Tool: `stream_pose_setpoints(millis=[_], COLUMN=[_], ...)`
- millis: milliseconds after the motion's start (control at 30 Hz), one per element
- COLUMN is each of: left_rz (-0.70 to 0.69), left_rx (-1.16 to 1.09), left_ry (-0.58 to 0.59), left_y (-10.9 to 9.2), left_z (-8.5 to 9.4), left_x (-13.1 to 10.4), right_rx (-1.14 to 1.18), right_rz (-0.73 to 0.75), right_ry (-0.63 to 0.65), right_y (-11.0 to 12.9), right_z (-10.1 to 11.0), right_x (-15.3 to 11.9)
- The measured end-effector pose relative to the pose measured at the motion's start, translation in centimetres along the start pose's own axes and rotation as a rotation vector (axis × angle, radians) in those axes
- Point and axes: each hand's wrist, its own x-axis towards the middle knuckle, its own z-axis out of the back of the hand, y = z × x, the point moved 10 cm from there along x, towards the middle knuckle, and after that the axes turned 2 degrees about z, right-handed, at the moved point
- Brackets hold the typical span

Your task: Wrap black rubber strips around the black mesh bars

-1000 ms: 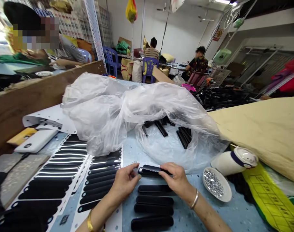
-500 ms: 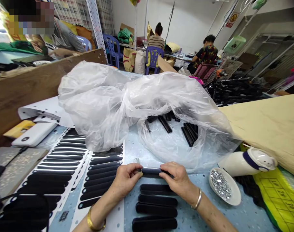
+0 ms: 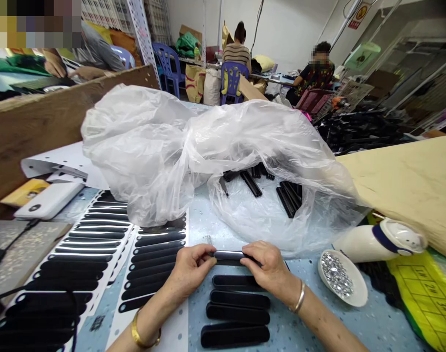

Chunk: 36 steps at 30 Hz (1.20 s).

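Observation:
Between my two hands is a narrow black strip (image 3: 229, 255) with rounded ends, held level over the blue tabletop. My left hand (image 3: 195, 264) pinches its left end between thumb and fingers. At the other end, my right hand (image 3: 267, 266) grips it the same way. Just below lie several black strips (image 3: 237, 311) in a loose column, one partly under my right hand. To the left of my left hand, a white sheet (image 3: 171, 322) carries a row of black strips (image 3: 149, 274), each with a small round mark at its end.
A large clear plastic bag (image 3: 164, 146) with black pieces (image 3: 288, 198) inside lies ahead. Right of me are a white bowl (image 3: 360, 288) of shiny studs and a white bottle (image 3: 369, 242). A wooden board (image 3: 61, 102) borders the left; co-workers sit beyond.
Both hands stay nearly in place, still pinching the black strip. The camera view has shifted slightly, so the background appears a little higher.

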Motion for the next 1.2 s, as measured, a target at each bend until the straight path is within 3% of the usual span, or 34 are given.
stream_pose_setpoints(millis=[567,867,1200], left_rz=[-0.085,-0.518,-0.636], left_rx=[0.045,0.267,0.324], left_ry=[-0.053,-0.071,-0.096], left_y=[0.0,-3.0,-4.1], left_z=[0.3,0.2,0.3], left_x=[-0.1,-1.1,-1.7], right_rx=[-0.054,0.067,0.288], right_rz=[-0.016,-0.017,-0.059], right_ry=[0.034,-0.019,-0.097], right_y=[0.1,-0.6,-2.0], right_z=[-0.2,0.0,0.2], right_x=[0.5,0.6,-0.2])
